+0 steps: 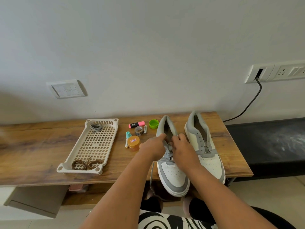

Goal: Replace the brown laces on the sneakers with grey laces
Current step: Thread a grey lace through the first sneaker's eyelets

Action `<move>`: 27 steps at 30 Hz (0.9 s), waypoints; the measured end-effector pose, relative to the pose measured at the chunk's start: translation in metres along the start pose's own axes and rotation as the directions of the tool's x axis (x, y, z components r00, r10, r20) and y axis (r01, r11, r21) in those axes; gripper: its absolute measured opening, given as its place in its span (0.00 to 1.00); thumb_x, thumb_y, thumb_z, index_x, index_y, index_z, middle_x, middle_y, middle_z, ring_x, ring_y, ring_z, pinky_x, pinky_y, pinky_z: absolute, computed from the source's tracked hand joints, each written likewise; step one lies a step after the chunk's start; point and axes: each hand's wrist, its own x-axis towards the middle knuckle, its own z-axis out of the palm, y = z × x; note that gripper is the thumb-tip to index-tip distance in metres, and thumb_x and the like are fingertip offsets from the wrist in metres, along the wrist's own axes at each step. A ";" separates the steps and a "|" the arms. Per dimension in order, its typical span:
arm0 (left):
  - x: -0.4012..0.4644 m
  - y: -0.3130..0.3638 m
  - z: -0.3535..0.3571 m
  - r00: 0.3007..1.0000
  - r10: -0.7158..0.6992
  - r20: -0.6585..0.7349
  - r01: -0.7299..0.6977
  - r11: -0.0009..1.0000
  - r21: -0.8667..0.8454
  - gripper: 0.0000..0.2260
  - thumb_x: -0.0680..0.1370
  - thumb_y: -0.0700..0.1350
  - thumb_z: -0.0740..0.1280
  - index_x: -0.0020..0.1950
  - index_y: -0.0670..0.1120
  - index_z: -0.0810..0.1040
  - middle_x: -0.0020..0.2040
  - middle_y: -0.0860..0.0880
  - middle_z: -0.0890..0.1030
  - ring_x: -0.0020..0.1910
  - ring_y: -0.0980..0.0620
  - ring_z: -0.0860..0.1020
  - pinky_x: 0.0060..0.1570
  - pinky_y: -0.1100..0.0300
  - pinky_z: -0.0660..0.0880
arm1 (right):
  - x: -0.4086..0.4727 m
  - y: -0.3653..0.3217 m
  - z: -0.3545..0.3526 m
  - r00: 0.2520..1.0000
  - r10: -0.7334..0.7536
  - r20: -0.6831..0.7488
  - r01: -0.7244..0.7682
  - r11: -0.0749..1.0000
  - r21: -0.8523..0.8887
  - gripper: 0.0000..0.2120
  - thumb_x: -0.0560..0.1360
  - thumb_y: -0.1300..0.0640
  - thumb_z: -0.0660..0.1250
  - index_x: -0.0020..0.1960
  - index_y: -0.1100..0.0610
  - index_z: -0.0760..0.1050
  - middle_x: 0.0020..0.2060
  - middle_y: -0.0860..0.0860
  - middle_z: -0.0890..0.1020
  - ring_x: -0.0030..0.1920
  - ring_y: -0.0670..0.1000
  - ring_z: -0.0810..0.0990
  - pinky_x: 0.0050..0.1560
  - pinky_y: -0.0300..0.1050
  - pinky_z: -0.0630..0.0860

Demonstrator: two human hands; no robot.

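Observation:
Two grey-and-white sneakers stand on the wooden table, toes toward me. On the left sneaker (173, 176), my left hand (154, 147) and my right hand (182, 150) meet over the eyelets, fingers pinching a grey lace (152, 177) partly threaded through it. One loose end of that lace hangs over the table's front edge. The right sneaker (207, 151) has no lace that I can see. The perforated beige tray (79, 156) holds coiled brown laces (86, 164) at its near end and a bundled grey lace (96, 127) at its far end.
Between tray and shoes lie a pink highlighter (136, 124), a green cap (153, 124), a tape roll (138, 130), an orange-lidded jar (133, 142), a teal cap and small batteries. A black bench (270, 146) adjoins the table on the right. A black cable (247, 104) runs down the wall.

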 end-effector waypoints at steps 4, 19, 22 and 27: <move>-0.001 -0.006 -0.005 0.999 0.025 0.035 -0.025 1.000 -0.011 0.22 0.78 0.34 0.57 0.67 0.55 0.66 0.59 0.46 0.77 0.55 0.44 0.75 0.60 0.41 0.73 | 0.001 0.001 -0.004 0.986 -0.096 -0.136 0.068 0.978 -0.196 0.06 0.72 0.64 0.69 0.47 0.56 0.75 0.48 0.52 0.73 0.46 0.53 0.72 0.40 0.45 0.64; 0.005 -0.013 0.001 0.996 0.090 -0.006 -0.089 0.996 0.013 0.22 0.78 0.34 0.57 0.66 0.55 0.67 0.60 0.45 0.76 0.60 0.44 0.71 0.62 0.40 0.71 | 0.012 0.029 -0.059 0.970 0.177 -0.164 -0.170 0.984 0.055 0.18 0.80 0.51 0.62 0.70 0.47 0.69 0.68 0.53 0.66 0.68 0.58 0.62 0.64 0.59 0.66; 0.005 -0.013 0.003 0.996 0.091 -0.025 -0.090 0.996 0.027 0.21 0.77 0.34 0.57 0.66 0.54 0.67 0.60 0.45 0.76 0.60 0.44 0.70 0.61 0.40 0.71 | 0.008 0.009 -0.037 1.000 0.013 -0.028 -0.014 0.999 -0.049 0.10 0.78 0.49 0.65 0.59 0.44 0.78 0.68 0.47 0.68 0.70 0.54 0.59 0.66 0.57 0.61; 0.004 -0.014 0.001 0.995 0.097 -0.012 -0.097 0.995 0.015 0.21 0.76 0.33 0.57 0.64 0.54 0.67 0.59 0.45 0.76 0.60 0.43 0.70 0.61 0.40 0.71 | 0.007 0.005 -0.017 0.996 -0.073 -0.049 0.066 0.988 -0.141 0.05 0.76 0.54 0.68 0.45 0.48 0.83 0.62 0.46 0.76 0.65 0.53 0.63 0.60 0.55 0.60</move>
